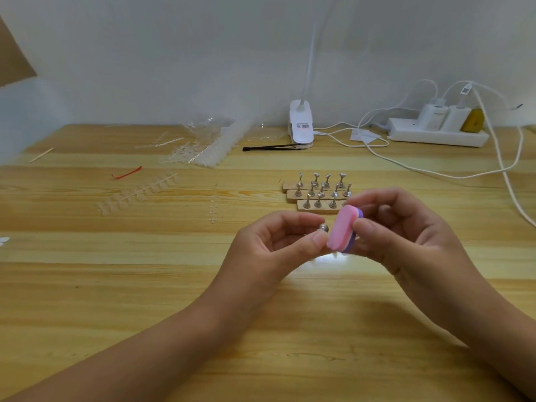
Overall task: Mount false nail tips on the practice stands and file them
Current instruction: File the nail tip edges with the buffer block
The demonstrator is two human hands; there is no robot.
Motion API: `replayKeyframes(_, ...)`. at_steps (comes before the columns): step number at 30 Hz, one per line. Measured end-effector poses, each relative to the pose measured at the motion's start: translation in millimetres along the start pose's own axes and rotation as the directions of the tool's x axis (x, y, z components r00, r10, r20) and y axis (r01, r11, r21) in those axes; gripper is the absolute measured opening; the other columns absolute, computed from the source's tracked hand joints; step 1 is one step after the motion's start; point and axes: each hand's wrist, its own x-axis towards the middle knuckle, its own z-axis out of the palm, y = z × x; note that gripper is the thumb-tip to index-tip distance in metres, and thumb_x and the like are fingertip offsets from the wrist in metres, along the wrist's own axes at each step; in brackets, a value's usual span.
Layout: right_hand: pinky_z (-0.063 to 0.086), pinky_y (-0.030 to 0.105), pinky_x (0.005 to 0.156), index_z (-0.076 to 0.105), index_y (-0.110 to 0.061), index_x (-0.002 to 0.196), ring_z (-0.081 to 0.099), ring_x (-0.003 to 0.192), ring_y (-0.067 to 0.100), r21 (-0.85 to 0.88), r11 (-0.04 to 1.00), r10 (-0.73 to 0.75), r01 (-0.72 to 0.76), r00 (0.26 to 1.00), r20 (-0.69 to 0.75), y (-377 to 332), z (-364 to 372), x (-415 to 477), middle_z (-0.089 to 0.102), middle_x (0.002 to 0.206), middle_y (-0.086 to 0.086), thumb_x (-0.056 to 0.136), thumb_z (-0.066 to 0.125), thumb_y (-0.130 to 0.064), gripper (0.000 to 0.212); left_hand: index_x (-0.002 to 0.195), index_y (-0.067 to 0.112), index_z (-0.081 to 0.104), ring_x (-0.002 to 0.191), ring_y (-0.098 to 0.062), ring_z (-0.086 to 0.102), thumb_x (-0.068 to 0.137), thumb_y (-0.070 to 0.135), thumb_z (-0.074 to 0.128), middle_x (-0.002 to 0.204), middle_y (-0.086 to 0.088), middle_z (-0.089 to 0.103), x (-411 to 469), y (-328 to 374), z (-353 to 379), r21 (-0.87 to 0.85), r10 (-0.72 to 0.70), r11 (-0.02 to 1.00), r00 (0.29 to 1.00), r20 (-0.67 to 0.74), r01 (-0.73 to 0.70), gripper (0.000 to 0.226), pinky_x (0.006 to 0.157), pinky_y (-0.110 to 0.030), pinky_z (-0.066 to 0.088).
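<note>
- Lying at ten o'clock from the hands: loose strips of clear nail tips (136, 192) on the wooden table (87, 285), with a bigger heap (208, 146) further back at eleven. All well apart from the work.
- Centre, left hand (278, 242): palm turned up, forearm low over the table. Thumb and forefinger pinch a small metal stand (323, 227), its round end showing above the thumb. Likely risk: it is a thin pinch on smooth metal, so sideways filing pressure could twist the stand or pop it free.
- Just beyond at twelve, wooden rack (319, 192) of spare stands, which look bare. A wide stroke could clip it.
- Pink-and-purple buffer block (345, 229), tilted on edge against the stand's three o'clock side. It hides the stand's top, so I cannot tell whether a tip is mounted. A lightly seated tip could be knocked off by a hard stroke.
- Then right hand (406, 236): grips the block, thumb in front, fingers curled behind, wrist cocked inward.
- Far off at two o'clock, power strip (435, 136) and its white cables, well apart.
</note>
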Motion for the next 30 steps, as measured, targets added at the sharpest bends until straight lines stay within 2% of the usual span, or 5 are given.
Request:
replayKeyframes(8,0.058,0.029,0.074,0.069,-0.017,0.093,0.072,0.085,0.021,-0.023,0.999,0.047,-0.046,0.996,0.073,-4.8,-5.5,1.3,0.073,0.09,0.007,0.071,0.083,-0.036,0.033,0.105,0.01,0.072,0.102,-0.024,0.07,0.079,0.022,0.078,0.103,-0.009,0.076,-1.9,0.5,2.6,0.035,0.004,0.999,0.999,0.032,-0.005,0.03,0.093,-0.03,0.056)
replayKeyframes(11,0.058,0.029,0.072,0.068,-0.015,0.093,0.072,0.083,0.021,-0.076,0.992,0.116,-0.105,0.979,0.167,-2.8,-2.3,-0.7,0.073,0.091,0.008,0.072,0.082,-0.036,0.032,0.102,0.013,0.074,0.093,-0.016,0.071,0.072,0.027,0.073,0.098,-0.008,0.076,-1.8,1.9,2.8,0.028,0.008,1.0,1.0,0.012,-0.008,0.033,0.084,-0.023,0.057)
replayKeyframes(14,0.059,0.03,0.073,0.07,-0.018,0.092,0.072,0.085,0.021,-0.038,0.998,0.061,-0.059,0.997,0.056,-2.6,-3.9,0.5,0.073,0.091,0.007,0.069,0.083,-0.039,0.034,0.103,0.013,0.075,0.094,-0.017,0.07,0.077,0.025,0.079,0.102,-0.012,0.075,-0.3,1.3,1.7,0.035,0.009,0.999,1.0,0.008,-0.009,0.029,0.082,-0.021,0.055)
replayKeyframes(18,0.058,0.029,0.073,0.068,-0.015,0.092,0.072,0.084,0.021,-0.073,0.992,0.111,-0.1,0.981,0.159,-4.2,-1.3,-1.1,0.073,0.091,0.01,0.072,0.082,-0.036,0.032,0.103,0.015,0.076,0.096,-0.021,0.071,0.078,0.023,0.074,0.1,-0.009,0.076,-0.2,-1.1,0.5,0.048,0.008,0.999,1.0,0.009,-0.009,0.026,0.085,-0.026,0.057)
replayKeyframes(30,0.058,0.027,0.075,0.072,-0.02,0.092,0.073,0.085,0.02,-0.068,0.995,0.072,-0.067,0.994,0.079,-5.9,-1.5,0.3,0.075,0.092,0.008,0.076,0.08,-0.025,0.019,0.106,0.011,0.074,0.091,-0.012,0.072,0.078,0.027,0.077,0.099,-0.004,0.077,0.2,0.0,0.2,0.062,0.022,0.998,0.999,0.028,-0.023,0.032,0.076,-0.016,0.052)
